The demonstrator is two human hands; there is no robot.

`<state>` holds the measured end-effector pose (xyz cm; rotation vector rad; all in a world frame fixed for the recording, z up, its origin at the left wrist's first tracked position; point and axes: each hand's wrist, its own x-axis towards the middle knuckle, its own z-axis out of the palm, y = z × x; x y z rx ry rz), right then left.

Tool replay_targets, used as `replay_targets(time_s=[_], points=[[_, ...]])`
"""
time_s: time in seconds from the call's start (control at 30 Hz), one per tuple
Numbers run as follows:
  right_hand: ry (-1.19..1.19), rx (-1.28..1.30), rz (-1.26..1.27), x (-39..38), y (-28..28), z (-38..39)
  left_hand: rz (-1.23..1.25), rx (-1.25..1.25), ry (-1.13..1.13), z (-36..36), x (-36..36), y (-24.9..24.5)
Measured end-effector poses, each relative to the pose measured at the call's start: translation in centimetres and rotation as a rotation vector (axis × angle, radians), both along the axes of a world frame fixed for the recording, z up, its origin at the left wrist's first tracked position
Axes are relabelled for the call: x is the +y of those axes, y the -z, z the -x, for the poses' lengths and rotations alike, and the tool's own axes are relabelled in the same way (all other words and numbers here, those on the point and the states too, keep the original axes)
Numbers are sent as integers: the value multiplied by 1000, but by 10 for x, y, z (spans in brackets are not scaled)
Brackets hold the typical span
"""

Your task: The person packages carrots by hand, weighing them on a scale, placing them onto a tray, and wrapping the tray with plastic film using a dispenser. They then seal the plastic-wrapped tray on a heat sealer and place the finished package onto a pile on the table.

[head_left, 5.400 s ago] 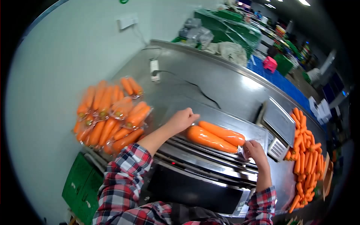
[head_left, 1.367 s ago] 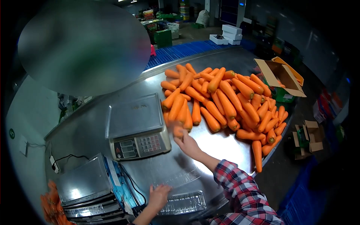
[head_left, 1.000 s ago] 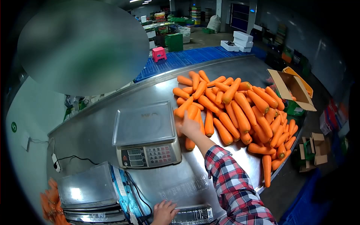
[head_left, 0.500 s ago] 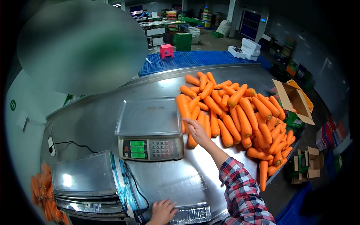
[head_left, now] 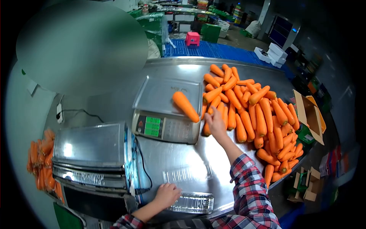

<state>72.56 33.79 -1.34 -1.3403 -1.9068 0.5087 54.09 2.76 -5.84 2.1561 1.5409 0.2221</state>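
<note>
A carrot (head_left: 185, 107) lies slantwise over the front right of the digital scale (head_left: 167, 95), its lower end above the keypad. Its green display shows numbers. Beside the scale, my right hand (head_left: 215, 124) has its fingers curled at the lower end of another carrot (head_left: 214, 104) on the left edge of the carrot pile (head_left: 263, 114). The grip is partly hidden by the hand. My left hand (head_left: 167, 194) rests with fingers stretched out at the left end of a clear plastic tray (head_left: 193, 202), near the front edge of the metal table (head_left: 152, 164).
A second machine with a metal top (head_left: 89, 147) stands at the left, its black cable (head_left: 143, 164) running beside it. Bagged carrots (head_left: 42, 158) sit at the far left. Clear film (head_left: 183, 175) lies before the scale. An open cardboard box (head_left: 308, 114) is right of the pile.
The carrot my right hand held is now on the scale, released, and the display has changed from zero. My right hand has moved right to the pile. The view has shifted.
</note>
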Motion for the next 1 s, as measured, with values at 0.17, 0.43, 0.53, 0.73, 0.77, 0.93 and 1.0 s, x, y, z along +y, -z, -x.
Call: replay_targets(time_s=[0.17, 0.43, 0.53, 0.73, 0.77, 0.93, 1.0], points=[[-4, 74, 85, -26, -22, -25, 5, -84, 94, -13, -7, 11], [7, 2, 73, -12, -11, -20, 92, -116, 132, -9, -11, 9], [63, -66, 65, -6, -13, -5, 211, -120, 150, 0, -6, 13], [31, -318, 72, 4, -22, 34, 193, -287, -23, 15, -9, -3], [63, -345, 97, 16, -4, 35, 138, -354, -70, 16, -7, -7], [-309, 317, 365, 8, 40, 3, -160, -361, -279, 19, 10, -44], [-613, 513, 674, -44, 9, -20, -251, -261, -312, 19, 16, -56]])
